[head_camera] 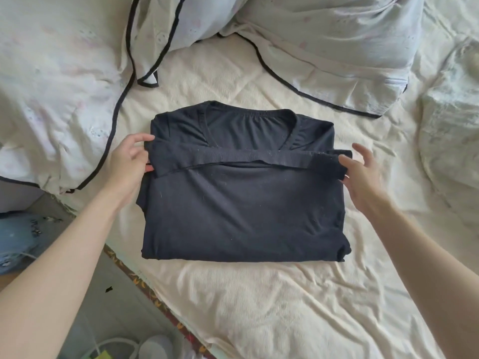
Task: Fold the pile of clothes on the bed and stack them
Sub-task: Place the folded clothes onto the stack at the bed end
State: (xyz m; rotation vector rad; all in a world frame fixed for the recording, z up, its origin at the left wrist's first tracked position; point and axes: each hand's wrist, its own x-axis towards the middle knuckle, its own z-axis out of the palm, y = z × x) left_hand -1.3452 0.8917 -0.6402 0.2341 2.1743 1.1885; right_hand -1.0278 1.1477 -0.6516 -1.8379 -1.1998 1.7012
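The dark shirt (243,203) lies flat on the cream bed sheet (259,307), its bottom half doubled up so the hem band runs side to side just below the neckline. The left hand (129,161) pinches the band's left end, fingers (141,141) curled round the cloth; the right hand (363,174) pinches the right end with thumb and forefinger, its other fingers spread. Both hands are equally near. Beyond the shirt lie 2 black-piped pillows (324,47).

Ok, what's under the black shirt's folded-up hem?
Under the hem, held by both hands, lies the black shirt itself, neckline showing behind. Deeper layers and sleeves are covered.
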